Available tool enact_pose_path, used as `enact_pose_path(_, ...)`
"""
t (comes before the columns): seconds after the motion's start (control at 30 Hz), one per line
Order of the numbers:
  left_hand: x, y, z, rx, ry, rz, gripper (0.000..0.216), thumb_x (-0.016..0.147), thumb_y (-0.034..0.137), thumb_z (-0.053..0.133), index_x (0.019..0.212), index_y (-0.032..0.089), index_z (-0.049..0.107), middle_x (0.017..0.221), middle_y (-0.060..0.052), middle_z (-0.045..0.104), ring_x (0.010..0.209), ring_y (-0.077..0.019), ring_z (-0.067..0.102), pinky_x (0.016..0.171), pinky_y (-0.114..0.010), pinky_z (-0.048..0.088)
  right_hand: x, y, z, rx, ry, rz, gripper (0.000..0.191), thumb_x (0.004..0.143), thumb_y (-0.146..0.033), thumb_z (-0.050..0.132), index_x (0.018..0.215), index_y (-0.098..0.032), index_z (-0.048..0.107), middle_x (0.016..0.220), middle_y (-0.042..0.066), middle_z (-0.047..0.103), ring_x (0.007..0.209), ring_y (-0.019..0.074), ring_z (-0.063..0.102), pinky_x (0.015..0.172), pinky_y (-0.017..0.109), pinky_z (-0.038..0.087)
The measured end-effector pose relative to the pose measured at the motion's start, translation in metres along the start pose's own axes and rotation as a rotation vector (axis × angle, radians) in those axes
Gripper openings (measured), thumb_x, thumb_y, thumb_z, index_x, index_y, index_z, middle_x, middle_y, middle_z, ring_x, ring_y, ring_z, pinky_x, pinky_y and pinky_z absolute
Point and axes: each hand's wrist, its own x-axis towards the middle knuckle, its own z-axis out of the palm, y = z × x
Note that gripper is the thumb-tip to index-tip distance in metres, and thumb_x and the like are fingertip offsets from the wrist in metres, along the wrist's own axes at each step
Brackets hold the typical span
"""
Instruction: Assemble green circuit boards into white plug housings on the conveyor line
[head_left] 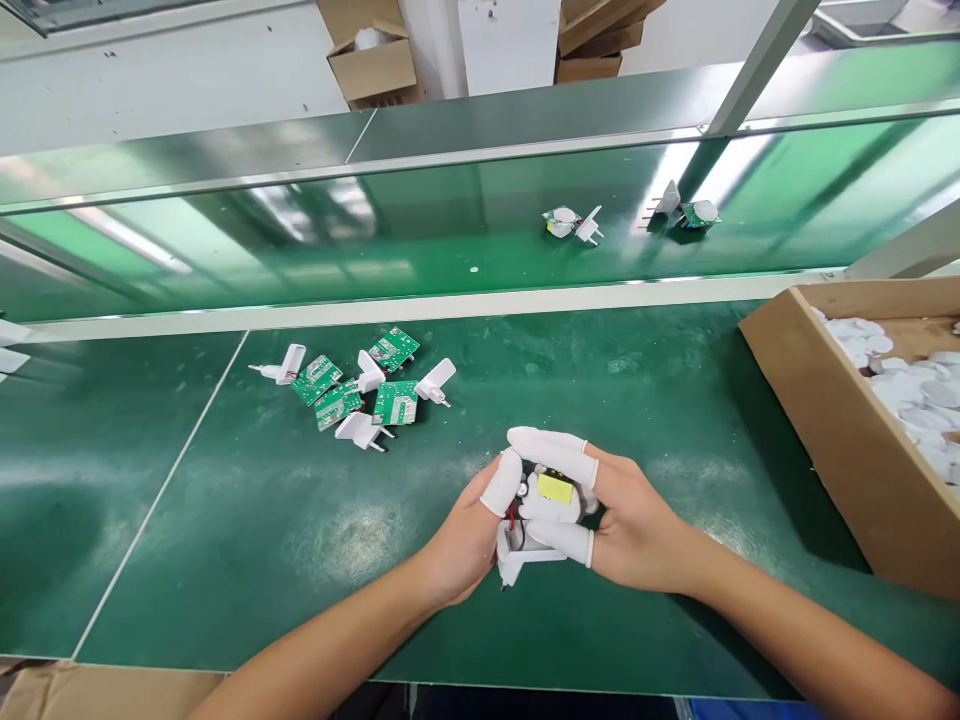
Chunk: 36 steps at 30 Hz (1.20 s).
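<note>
Both hands meet over the green bench near its front edge. My left hand (469,530) and my right hand (622,515), each with white finger cots, are closed together round one small assembly (544,505): a circuit board with a yellow component and red wire, and a white plug housing sticking out below. A pile of several green circuit boards with white plug housings (364,390) lies on the bench to the left, apart from my hands.
An open cardboard box (817,420) holding several white discs stands at the right. On the conveyor belt (420,235) behind lie two more assemblies (571,222) (686,210). Cardboard boxes (375,60) stand beyond it.
</note>
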Motion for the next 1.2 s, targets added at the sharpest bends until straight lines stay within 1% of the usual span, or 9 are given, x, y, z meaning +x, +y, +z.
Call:
enact_pose_path(0.17, 0.003, 0.002, 0.001, -0.016, 0.036, -0.03, 0.048, 0.074, 0.052, 0.061, 0.107, 0.017, 0.06, 0.082, -0.007, 0.07, 0.069, -0.0182, 0.066, 0.054, -0.024, 0.049, 0.002, 0.008, -0.002, -0.07, -0.047, 0.066, 0.073, 0.077, -0.027, 0.066, 0.139, -0.03, 0.028, 0.133, 0.01, 0.044, 0.107, 0.0217, 0.055, 0.081, 0.031, 0.053)
enact_pose_path(0.27, 0.003, 0.001, 0.001, -0.025, 0.008, -0.047, 0.052, 0.073, 0.055, 0.06, 0.109, 0.018, 0.058, 0.084, -0.007, 0.07, 0.067, -0.0171, 0.065, 0.05, -0.022, 0.047, 0.002, 0.008, -0.002, -0.137, -0.013, 0.091, 0.077, 0.075, -0.031, 0.068, 0.14, -0.03, 0.026, 0.129, 0.011, 0.047, 0.096, 0.0202, 0.059, 0.075, 0.031, 0.054)
enact_pose_path(0.37, 0.001, -0.001, -0.001, -0.016, -0.042, -0.062, 0.054, 0.071, 0.057, 0.06, 0.108, 0.018, 0.058, 0.084, -0.006, 0.069, 0.067, -0.0163, 0.065, 0.05, -0.021, 0.046, 0.001, 0.008, -0.002, -0.262, -0.009, -0.011, 0.071, 0.079, -0.029, 0.063, 0.14, -0.031, 0.026, 0.119, 0.01, 0.054, 0.082, 0.0179, 0.061, 0.07, 0.031, 0.054)
enact_pose_path(0.5, 0.0, 0.001, -0.002, 0.011, -0.128, -0.028, 0.048, 0.072, 0.053, 0.063, 0.104, 0.018, 0.06, 0.084, -0.006, 0.068, 0.069, -0.016, 0.064, 0.055, -0.022, 0.047, 0.0, 0.008, -0.001, -0.413, 0.049, -0.203, 0.071, 0.082, -0.026, 0.058, 0.142, -0.031, 0.02, 0.122, 0.013, 0.052, 0.088, 0.021, 0.061, 0.074, 0.033, 0.052)
enact_pose_path(0.67, 0.005, 0.005, -0.007, 0.13, -0.128, -0.005, 0.037, 0.072, 0.033, 0.069, 0.106, 0.021, 0.058, 0.077, -0.001, 0.065, 0.056, -0.0097, 0.059, 0.048, -0.017, 0.043, 0.003, 0.002, -0.008, -0.36, -0.157, 0.007, 0.083, 0.078, -0.04, 0.064, 0.144, -0.029, 0.015, 0.122, 0.013, 0.052, 0.087, 0.0226, 0.062, 0.07, 0.034, 0.053)
enact_pose_path(0.8, 0.009, 0.014, -0.011, 0.226, -0.097, -0.036, 0.038, 0.076, 0.04, 0.062, 0.106, 0.017, 0.059, 0.068, -0.002, 0.064, 0.052, -0.0113, 0.058, 0.046, -0.019, 0.043, 0.006, -0.007, -0.018, -0.236, -0.304, 0.138, 0.1, 0.067, -0.045, 0.073, 0.144, -0.03, 0.01, 0.138, 0.011, 0.037, 0.095, 0.0216, 0.06, 0.076, 0.031, 0.053)
enact_pose_path(0.93, 0.005, 0.022, -0.013, 0.449, -0.119, -0.052, 0.041, 0.079, 0.045, 0.057, 0.112, 0.02, 0.057, 0.069, -0.001, 0.063, 0.053, -0.011, 0.058, 0.047, -0.019, 0.043, 0.007, -0.01, -0.023, -0.241, -0.299, 0.142, 0.084, 0.068, -0.039, 0.073, 0.138, -0.031, 0.029, 0.136, 0.007, 0.041, 0.106, 0.0233, 0.054, 0.083, 0.031, 0.049)
enact_pose_path(1.07, 0.003, 0.019, -0.012, 0.557, -0.146, -0.045, 0.044, 0.081, 0.046, 0.054, 0.118, 0.021, 0.054, 0.072, -0.002, 0.062, 0.055, -0.0113, 0.056, 0.046, -0.019, 0.04, 0.01, -0.011, -0.023, -0.255, -0.284, 0.139, 0.074, 0.065, -0.036, 0.075, 0.13, -0.027, 0.042, 0.112, 0.005, 0.059, 0.077, 0.0175, 0.06, 0.065, 0.027, 0.05)
enact_pose_path(1.2, 0.006, 0.011, -0.011, 0.608, -0.112, 0.072, 0.038, 0.083, 0.045, 0.052, 0.112, 0.02, 0.054, 0.073, 0.001, 0.057, 0.059, -0.0098, 0.05, 0.051, -0.02, 0.04, 0.011, -0.009, -0.022, -0.407, -0.241, 0.128, 0.045, 0.07, -0.027, 0.069, 0.114, -0.023, 0.058, 0.089, 0.004, 0.065, 0.063, 0.0159, 0.058, 0.059, 0.026, 0.047)
